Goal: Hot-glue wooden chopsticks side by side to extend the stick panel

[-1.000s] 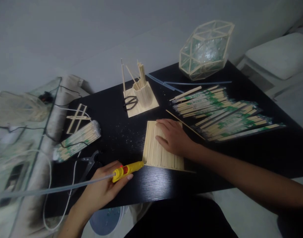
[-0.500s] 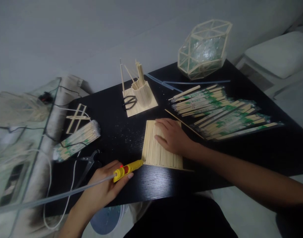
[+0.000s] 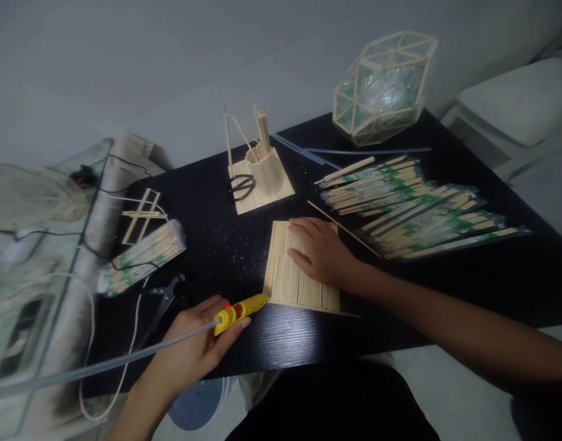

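My left hand (image 3: pixel 196 340) is closed around a yellow hot glue gun (image 3: pixel 239 313). A long translucent glue stick (image 3: pixel 120 360) runs out of the gun's back end toward the left. The gun's nozzle is at the near left corner of a panel of wooden sticks (image 3: pixel 285 275) laid side by side; whether it touches is too small to tell. My right hand (image 3: pixel 324 251) lies on the panel's right part with fingers stretched out, covering some of the sticks. A thin stick along the panel's near edge reaches past its right corner.
Behind the panel, a wooden holder (image 3: pixel 265 174) with sticks and black-handled scissors (image 3: pixel 241 187) stands on a square base. Wrapped chopsticks (image 3: pixel 414 208) lie at right, below a geometric stick frame (image 3: pixel 384 89). Pliers (image 3: pixel 164 300), a chopstick pack (image 3: pixel 146 257) and a white cord (image 3: pixel 134 331) lie left.
The view has shifted very slightly. Both hands, the glue gun and the panel keep nearly the same places relative to each other.
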`<action>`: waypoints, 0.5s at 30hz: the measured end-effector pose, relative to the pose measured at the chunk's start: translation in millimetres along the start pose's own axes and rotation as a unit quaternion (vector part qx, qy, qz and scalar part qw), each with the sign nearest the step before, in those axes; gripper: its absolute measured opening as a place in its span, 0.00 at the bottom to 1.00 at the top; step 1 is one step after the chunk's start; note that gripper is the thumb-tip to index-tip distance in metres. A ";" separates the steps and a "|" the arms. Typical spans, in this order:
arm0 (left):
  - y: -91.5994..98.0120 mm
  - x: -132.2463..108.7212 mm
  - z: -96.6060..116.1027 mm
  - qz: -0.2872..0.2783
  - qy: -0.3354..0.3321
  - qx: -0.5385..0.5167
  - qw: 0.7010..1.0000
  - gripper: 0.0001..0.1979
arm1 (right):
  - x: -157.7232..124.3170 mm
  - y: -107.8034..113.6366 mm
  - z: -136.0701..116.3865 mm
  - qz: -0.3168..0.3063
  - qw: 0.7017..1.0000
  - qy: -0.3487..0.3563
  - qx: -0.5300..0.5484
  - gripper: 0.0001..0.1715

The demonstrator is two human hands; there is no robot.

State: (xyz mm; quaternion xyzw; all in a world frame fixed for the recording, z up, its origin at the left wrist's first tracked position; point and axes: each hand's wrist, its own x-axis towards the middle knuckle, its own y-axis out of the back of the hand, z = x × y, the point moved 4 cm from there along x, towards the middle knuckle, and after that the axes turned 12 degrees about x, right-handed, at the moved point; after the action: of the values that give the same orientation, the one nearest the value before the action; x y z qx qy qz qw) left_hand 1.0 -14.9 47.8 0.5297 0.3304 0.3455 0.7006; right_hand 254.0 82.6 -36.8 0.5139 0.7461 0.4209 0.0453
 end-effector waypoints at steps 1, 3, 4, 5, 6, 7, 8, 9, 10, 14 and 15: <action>-0.5 0.3 -0.3 0.002 0.005 0.002 1.000 0.17 | -0.1 -0.2 0.2 0.001 1.000 0.000 -0.001 0.25; -1.7 1.2 -0.9 0.003 0.014 0.005 1.000 0.16 | -0.4 -0.6 0.5 0.002 1.000 -0.001 -0.002 0.26; -2.0 1.8 -0.9 0.003 0.017 0.007 1.000 0.16 | -0.5 -0.7 0.6 0.002 1.000 -0.001 -0.002 0.26; -2.0 2.6 -0.7 0.005 0.020 0.009 1.000 0.16 | -0.6 -0.7 0.7 0.001 1.000 0.000 -0.003 0.26; -1.5 3.6 -0.3 0.007 0.023 0.012 1.000 0.17 | -0.7 -0.7 0.7 0.000 1.000 0.000 -0.003 0.26; -0.8 4.8 0.3 0.009 0.024 0.015 1.000 0.17 | -0.7 -0.5 0.6 0.000 1.000 0.001 -0.004 0.26; 0.2 6.2 1.2 0.012 0.024 0.018 0.999 0.17 | -0.8 -0.3 0.6 0.000 1.000 0.002 -0.004 0.26; 1.3 7.7 2.2 0.014 0.023 0.020 0.999 0.17 | -0.8 -0.1 0.5 0.001 1.000 0.002 -0.005 0.26; 2.5 9.3 3.3 0.016 0.021 0.022 0.999 0.17 | -0.8 0.1 0.4 0.001 1.000 0.002 -0.004 0.26; 5.8 14.6 6.0 0.024 0.016 0.036 0.999 0.18 | -0.8 0.2 0.1 -0.002 1.000 -0.002 -0.001 0.26; 5.9 15.5 6.0 0.024 0.017 0.039 0.999 0.19 | -0.8 0.2 0.1 -0.003 1.000 -0.002 -0.001 0.26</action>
State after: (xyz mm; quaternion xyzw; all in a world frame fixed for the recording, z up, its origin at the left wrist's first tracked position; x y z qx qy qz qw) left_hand 13.6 -3.8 53.4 0.5586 0.3422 0.3580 0.6653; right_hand 254.5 82.1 -37.0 0.5127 0.7469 0.4206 0.0486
